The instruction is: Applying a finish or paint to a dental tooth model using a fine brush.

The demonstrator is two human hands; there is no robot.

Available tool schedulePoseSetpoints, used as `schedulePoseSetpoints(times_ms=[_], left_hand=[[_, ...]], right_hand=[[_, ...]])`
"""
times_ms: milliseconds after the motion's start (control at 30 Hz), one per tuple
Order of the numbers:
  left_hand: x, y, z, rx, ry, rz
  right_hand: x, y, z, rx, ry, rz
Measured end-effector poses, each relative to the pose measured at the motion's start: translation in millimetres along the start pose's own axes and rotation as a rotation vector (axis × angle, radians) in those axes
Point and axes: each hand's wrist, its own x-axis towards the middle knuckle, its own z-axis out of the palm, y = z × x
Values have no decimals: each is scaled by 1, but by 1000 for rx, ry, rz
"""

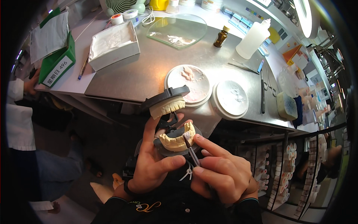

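My left hand (pixel 151 164) is wrapped round a dark dental articulator (pixel 166 91), which stands open like a hinged jaw. On its raised upper plate sits a cream plaster tooth model (pixel 167 107). The lower plaster model (pixel 173 143) faces up, with a small whitish tooth piece (pixel 189 134) at its right side. My right hand (pixel 220 170) pinches slim grey tweezers (pixel 192 152), their tips at that white piece. The right index fingertip rests by the model's right edge. My left palm hides part of the articulator's base.
Two round white dishes stand at the table edge, one with pinkish material (pixel 188 84), one greyish (pixel 232 98). Behind are a glass slab (pixel 177 30), a brown bottle (pixel 222 36), a white squeeze bottle (pixel 253 39) and a white box (pixel 113 44). At left, another person's hand (pixel 31 83) touches the table.
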Motion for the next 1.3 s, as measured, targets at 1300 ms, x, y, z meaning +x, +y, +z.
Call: schedulePoseSetpoints(times_ms=[1300], left_hand=[[1,1,1,10,11,17]], right_hand=[[0,2,1,-81,-2,-70]])
